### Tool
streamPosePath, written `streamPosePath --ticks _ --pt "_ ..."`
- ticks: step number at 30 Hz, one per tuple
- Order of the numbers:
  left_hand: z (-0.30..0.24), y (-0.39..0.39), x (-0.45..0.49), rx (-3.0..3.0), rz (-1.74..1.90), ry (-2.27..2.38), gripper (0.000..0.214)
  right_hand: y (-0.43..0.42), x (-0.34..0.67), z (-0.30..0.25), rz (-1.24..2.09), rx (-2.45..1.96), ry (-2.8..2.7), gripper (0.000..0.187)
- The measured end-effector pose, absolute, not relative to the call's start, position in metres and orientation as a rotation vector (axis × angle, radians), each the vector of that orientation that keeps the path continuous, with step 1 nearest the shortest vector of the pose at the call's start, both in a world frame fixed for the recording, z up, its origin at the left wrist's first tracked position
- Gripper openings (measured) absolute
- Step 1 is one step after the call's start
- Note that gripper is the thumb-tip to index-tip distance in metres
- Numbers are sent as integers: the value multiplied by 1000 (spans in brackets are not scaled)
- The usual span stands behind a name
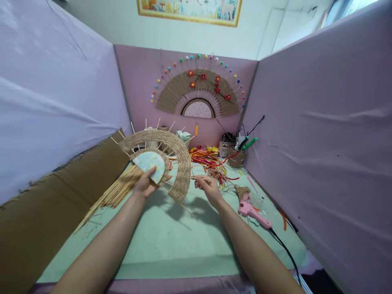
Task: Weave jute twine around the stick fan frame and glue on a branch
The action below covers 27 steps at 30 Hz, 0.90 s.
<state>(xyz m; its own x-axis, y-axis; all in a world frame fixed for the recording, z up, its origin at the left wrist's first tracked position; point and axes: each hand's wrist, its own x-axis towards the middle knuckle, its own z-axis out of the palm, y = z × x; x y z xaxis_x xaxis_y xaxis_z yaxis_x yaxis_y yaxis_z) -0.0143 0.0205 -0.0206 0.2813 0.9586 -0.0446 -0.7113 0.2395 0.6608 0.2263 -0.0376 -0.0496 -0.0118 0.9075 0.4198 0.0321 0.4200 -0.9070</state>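
A half-round fan (183, 163) of woven twine on thin wooden sticks is held up over the table, tilted. Its pale blue-green patterned half-disc (147, 160) forms the hub, edged with twine. My left hand (147, 183) grips the fan at this hub, thumb on the front face and fingers behind it. At the fan's right outer edge, my right hand (208, 188) pinches the end of one thin wooden stick that sticks out past the weave. Bare stick tips project all round the outer rim.
A bundle of thin sticks (122, 185) lies left beside a cardboard sheet (61, 200). Red and orange pipe cleaners (211, 159) are heaped behind. A pink glue gun (254, 212) with a black cord lies right, near a tool cup (237, 157). A finished fan (171, 92) hangs on the back panel.
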Motion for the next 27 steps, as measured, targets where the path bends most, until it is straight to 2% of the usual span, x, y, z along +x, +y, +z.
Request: streamPosePath --ticks 7,13,17,23,27 --pt "-20 24 -15 499 1296 477 42 -45 226 -44 644 -912 -1538 40" --pt "-19 26 -15 484 1329 474 42 -54 229 -41 178 -1020 -1629 27" --pt "-18 24 -12 488 1329 490 40 -58 231 -42 -17 -1036 -1682 21" --pt "-9 26 1 474 1356 487 38 -77 231 -43 -165 -1045 -1663 17" --pt "0 30 22 406 1355 453 33 -88 239 -41 -94 -976 -1534 19"
